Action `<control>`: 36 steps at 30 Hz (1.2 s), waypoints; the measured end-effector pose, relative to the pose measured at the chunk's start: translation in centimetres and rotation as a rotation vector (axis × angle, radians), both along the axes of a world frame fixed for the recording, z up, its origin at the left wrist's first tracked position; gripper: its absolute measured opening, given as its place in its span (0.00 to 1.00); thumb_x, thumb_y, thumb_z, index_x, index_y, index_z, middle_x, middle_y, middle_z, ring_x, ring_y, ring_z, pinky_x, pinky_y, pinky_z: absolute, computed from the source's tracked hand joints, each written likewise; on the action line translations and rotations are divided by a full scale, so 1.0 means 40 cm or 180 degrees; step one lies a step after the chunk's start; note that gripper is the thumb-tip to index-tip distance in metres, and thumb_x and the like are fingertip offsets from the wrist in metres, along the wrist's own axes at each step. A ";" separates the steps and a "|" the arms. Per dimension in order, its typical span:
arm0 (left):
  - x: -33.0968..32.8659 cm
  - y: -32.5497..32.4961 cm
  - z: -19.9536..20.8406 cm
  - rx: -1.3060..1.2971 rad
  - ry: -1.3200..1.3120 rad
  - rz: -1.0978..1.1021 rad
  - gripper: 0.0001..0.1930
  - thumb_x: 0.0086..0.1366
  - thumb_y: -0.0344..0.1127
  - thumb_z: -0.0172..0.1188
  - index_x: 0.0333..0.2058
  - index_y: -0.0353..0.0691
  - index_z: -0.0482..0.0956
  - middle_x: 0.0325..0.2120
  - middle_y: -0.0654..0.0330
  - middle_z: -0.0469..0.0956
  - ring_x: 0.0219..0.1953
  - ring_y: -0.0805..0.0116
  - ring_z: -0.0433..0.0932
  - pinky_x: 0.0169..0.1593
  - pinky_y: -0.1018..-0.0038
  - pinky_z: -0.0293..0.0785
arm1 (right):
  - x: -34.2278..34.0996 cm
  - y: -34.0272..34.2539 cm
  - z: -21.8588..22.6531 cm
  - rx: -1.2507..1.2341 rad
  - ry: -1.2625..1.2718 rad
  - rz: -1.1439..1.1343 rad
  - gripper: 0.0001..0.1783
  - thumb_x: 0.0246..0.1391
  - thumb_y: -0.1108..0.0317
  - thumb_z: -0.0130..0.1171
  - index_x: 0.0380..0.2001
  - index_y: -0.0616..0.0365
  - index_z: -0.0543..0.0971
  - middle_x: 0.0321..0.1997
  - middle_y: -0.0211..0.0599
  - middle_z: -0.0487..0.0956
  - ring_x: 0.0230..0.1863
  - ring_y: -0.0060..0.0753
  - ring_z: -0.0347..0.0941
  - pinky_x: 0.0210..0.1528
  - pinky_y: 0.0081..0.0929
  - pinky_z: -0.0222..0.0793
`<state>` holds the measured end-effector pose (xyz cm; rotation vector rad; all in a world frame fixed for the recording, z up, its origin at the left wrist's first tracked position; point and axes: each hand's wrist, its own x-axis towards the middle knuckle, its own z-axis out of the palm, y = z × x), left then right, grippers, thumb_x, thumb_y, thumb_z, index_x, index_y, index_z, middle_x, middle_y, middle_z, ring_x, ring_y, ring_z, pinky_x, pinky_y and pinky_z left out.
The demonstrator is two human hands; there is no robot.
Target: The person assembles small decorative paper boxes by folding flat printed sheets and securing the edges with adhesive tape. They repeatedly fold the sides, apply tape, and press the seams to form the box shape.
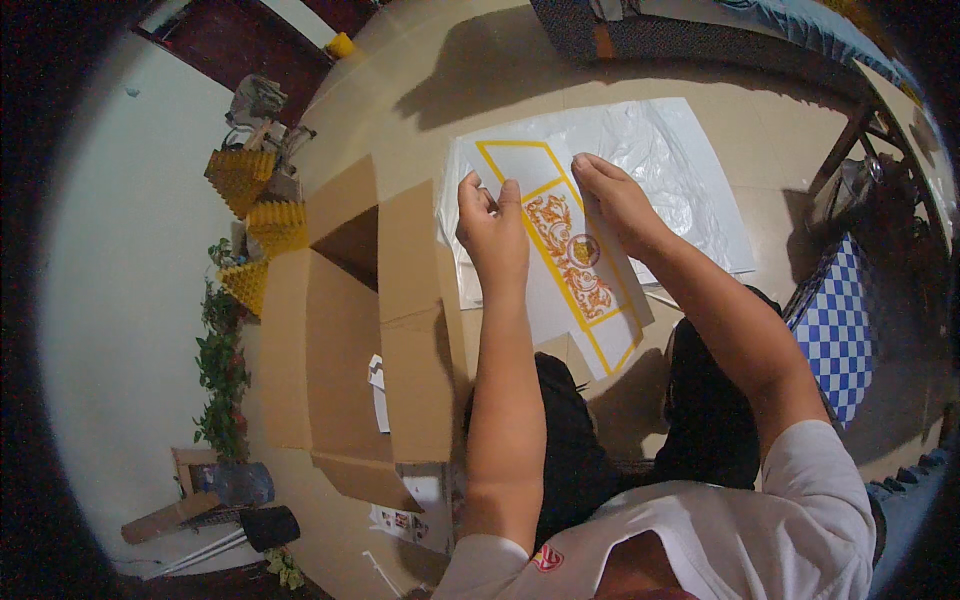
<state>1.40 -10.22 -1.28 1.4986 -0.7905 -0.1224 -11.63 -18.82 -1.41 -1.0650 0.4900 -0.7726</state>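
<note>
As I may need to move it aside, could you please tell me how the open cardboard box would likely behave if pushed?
The open cardboard box is probably light for its size, as mostly bare interior shows. Its splayed flaps would likely swing at their creases. Its flat-sided shape suggests sliding rather than rolling.

Left hand (495, 232) curled, right hand (622, 207) angled inward

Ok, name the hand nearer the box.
The left hand, at the edge of the patterned sheet facing the box; the right hand at the opposite edge.
</note>
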 end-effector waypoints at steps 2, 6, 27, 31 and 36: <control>-0.009 -0.005 0.001 0.0077 -0.0071 0.0080 0.22 0.60 0.32 0.61 0.50 0.27 0.68 0.23 0.58 0.71 0.27 0.71 0.68 0.33 0.73 0.68 | -0.006 0.004 0.011 0.0342 -0.0169 0.0201 0.19 0.66 0.55 0.45 0.45 0.62 0.72 0.40 0.37 0.77 0.40 0.26 0.73 0.45 0.27 0.69; -0.004 -0.019 -0.017 0.0028 -0.0233 0.0202 0.21 0.61 0.32 0.59 0.50 0.29 0.68 0.27 0.52 0.76 0.30 0.65 0.74 0.38 0.67 0.71 | -0.007 0.016 0.027 0.0751 -0.0233 0.0437 0.22 0.65 0.55 0.44 0.50 0.65 0.69 0.45 0.47 0.77 0.44 0.36 0.76 0.50 0.34 0.71; -0.066 0.055 0.089 0.1063 -0.3274 -0.0991 0.29 0.50 0.51 0.65 0.53 0.56 0.76 0.55 0.59 0.71 0.66 0.57 0.57 0.70 0.53 0.34 | -0.043 -0.060 -0.031 0.0615 -0.0097 0.1649 0.18 0.60 0.62 0.52 0.48 0.62 0.74 0.39 0.41 0.80 0.36 0.33 0.79 0.39 0.30 0.78; -0.070 0.060 0.071 0.1063 -0.3181 -0.1481 0.31 0.44 0.42 0.70 0.52 0.57 0.77 0.39 0.62 0.75 0.48 0.62 0.72 0.68 0.55 0.49 | -0.060 -0.067 -0.051 0.0116 0.0497 0.1781 0.19 0.57 0.68 0.52 0.52 0.62 0.73 0.45 0.42 0.79 0.42 0.33 0.78 0.44 0.32 0.75; -0.064 0.063 0.050 0.0943 -0.3355 -0.1359 0.28 0.46 0.45 0.68 0.50 0.59 0.79 0.30 0.63 0.75 0.41 0.62 0.73 0.57 0.61 0.59 | -0.082 -0.066 -0.050 0.0102 0.0302 0.2089 0.21 0.58 0.67 0.52 0.54 0.62 0.73 0.50 0.42 0.77 0.46 0.32 0.75 0.49 0.28 0.71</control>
